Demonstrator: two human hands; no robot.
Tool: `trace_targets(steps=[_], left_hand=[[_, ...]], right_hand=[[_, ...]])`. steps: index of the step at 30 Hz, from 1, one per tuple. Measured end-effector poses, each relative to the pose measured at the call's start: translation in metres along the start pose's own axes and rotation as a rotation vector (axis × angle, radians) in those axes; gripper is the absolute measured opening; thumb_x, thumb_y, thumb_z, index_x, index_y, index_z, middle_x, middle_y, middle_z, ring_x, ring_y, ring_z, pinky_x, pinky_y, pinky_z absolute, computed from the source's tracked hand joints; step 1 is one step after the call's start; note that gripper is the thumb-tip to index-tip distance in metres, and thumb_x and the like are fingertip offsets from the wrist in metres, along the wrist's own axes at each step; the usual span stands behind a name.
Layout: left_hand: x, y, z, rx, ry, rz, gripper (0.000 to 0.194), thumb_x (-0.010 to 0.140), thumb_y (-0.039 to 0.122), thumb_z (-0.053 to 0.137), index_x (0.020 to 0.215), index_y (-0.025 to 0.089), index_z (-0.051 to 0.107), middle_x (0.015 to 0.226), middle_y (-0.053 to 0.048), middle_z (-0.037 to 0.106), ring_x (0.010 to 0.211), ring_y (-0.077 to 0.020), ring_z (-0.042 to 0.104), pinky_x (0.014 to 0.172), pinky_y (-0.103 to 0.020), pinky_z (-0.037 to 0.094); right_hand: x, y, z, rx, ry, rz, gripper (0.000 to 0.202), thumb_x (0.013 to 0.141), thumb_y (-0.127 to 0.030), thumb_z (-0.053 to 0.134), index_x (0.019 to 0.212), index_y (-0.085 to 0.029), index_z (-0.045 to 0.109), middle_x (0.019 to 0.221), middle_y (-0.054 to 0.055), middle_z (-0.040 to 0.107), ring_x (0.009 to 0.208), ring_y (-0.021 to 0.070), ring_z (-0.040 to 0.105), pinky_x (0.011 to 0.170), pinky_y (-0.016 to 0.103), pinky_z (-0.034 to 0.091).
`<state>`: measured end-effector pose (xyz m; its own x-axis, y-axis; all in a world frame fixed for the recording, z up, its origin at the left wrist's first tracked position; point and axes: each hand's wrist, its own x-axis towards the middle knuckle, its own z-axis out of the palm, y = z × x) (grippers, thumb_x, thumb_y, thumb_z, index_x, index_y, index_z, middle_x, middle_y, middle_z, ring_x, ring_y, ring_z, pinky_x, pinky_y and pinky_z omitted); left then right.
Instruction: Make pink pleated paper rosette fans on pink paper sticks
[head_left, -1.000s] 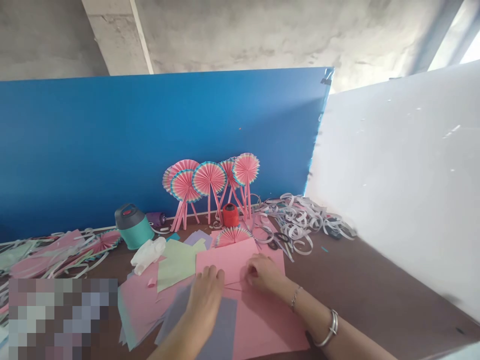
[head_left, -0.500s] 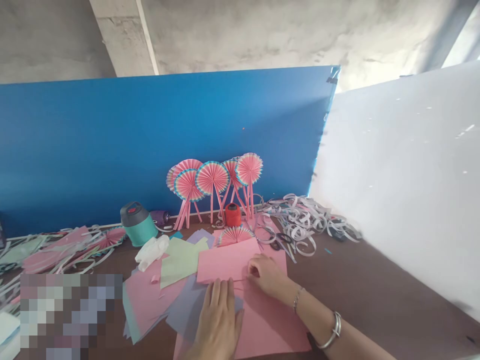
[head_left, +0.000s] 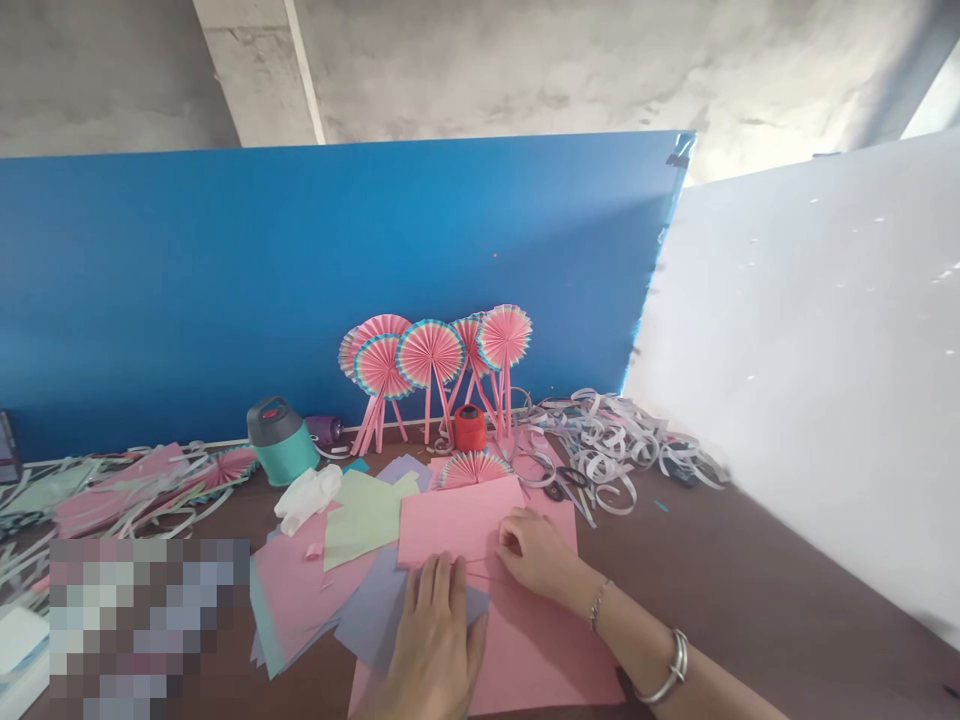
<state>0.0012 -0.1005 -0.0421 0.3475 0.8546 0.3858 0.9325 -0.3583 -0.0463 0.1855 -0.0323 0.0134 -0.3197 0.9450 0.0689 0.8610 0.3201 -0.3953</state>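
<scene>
Clearly, the left hand lies flat, palm down, its fingers straight and only slightly parted, pointing away from the person. Their tips reach the near edge of a pink paper strip, and the thumb stands out to the right, well off the forefinger. The right hand is curled at the strip's right part, with thumb and forefinger bent into a small loop and their tips at the near edge; whether they pinch the paper or only press on it I cannot tell.

The strip lies in front of the person, its long axis running from left to right across the view, the right end tilted slightly farther away. Below it, a larger pink sheet spreads toward the person, and a grey-blue sheet lies under the left hand. A pale green sheet lies just left of the strip. Just beyond the strip's far edge is a pleated half-round, with a red container behind it on the brown tabletop.
</scene>
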Motion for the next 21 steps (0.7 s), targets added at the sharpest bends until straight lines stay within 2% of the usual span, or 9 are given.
trace_targets(steps=[5, 8, 16, 21], left_hand=[[-0.002, 0.002, 0.001, 0.021, -0.027, -0.058, 0.047, 0.087, 0.036, 0.044, 0.128, 0.016, 0.053, 0.129, -0.015, 0.055, 0.12, -0.0367, 0.046, 0.096, -0.057, 0.037], [-0.002, 0.004, -0.001, 0.061, -0.041, -0.073, 0.047, 0.086, 0.031, 0.045, 0.13, 0.016, 0.052, 0.127, -0.017, 0.056, 0.119, -0.0385, 0.047, 0.094, -0.061, 0.036], [0.0, 0.008, -0.009, 0.135, 0.005, -0.106, 0.045, 0.084, 0.031, 0.05, 0.123, 0.011, 0.058, 0.118, -0.019, 0.06, 0.111, -0.0376, 0.052, 0.092, -0.058, 0.039], [0.001, 0.007, -0.013, 0.095, 0.0, -0.12, 0.048, 0.084, 0.037, 0.049, 0.12, 0.007, 0.059, 0.116, -0.02, 0.061, 0.109, -0.0374, 0.053, 0.092, -0.057, 0.04]], right_hand=[[0.001, 0.002, 0.002, -0.004, -0.003, 0.003, 0.01, 0.074, -0.011, 0.049, 0.07, -0.017, 0.057, 0.082, 0.003, 0.061, 0.082, 0.016, 0.052, 0.07, 0.025, 0.029], [0.003, 0.005, 0.005, 0.007, 0.0, 0.001, 0.01, 0.073, -0.011, 0.049, 0.07, -0.017, 0.057, 0.081, 0.003, 0.061, 0.081, 0.0162, 0.052, 0.07, 0.026, 0.029], [0.003, 0.006, 0.005, 0.029, 0.02, -0.009, 0.009, 0.072, -0.011, 0.05, 0.067, -0.017, 0.055, 0.08, 0.003, 0.062, 0.08, 0.0167, 0.052, 0.07, 0.026, 0.03], [0.003, 0.009, 0.008, 0.04, 0.038, -0.023, 0.008, 0.071, -0.011, 0.051, 0.066, -0.018, 0.054, 0.078, 0.003, 0.061, 0.078, 0.0166, 0.051, 0.069, 0.026, 0.03]])
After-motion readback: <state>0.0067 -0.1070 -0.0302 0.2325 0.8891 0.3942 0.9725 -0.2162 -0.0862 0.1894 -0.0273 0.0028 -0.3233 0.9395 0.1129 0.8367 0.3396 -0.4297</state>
